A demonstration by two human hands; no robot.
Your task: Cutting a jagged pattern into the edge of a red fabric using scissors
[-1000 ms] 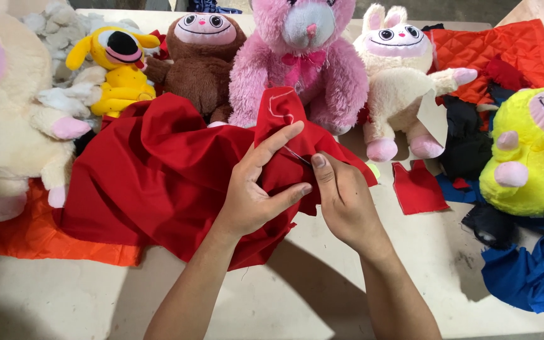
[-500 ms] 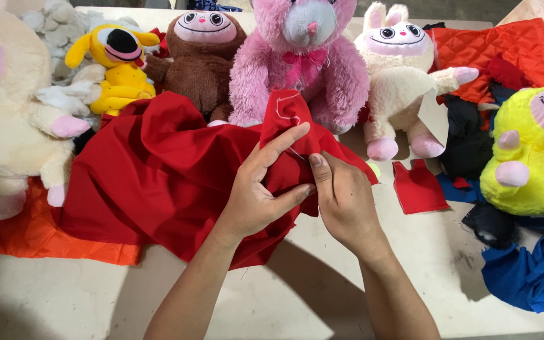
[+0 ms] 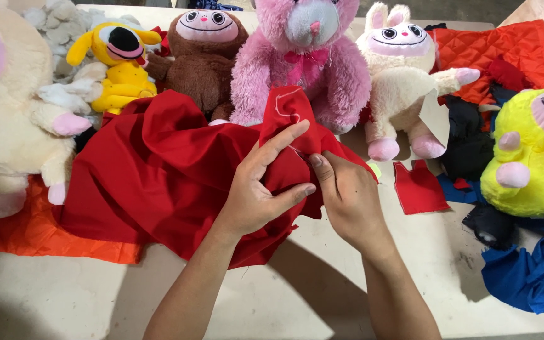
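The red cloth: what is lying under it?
Under the red cloth an orange sheet shows at its left edge, on the table. What lies beneath the cloth's middle is covered.

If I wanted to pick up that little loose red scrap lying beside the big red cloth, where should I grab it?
Probably by its near edge, coming from the table's front. The small red scrap lies flat and alone on the pale table, right of the right hand. The cream rabbit toy has its feet just behind it, so the far side is crowded; the near edge has bare table for pinching fingers.
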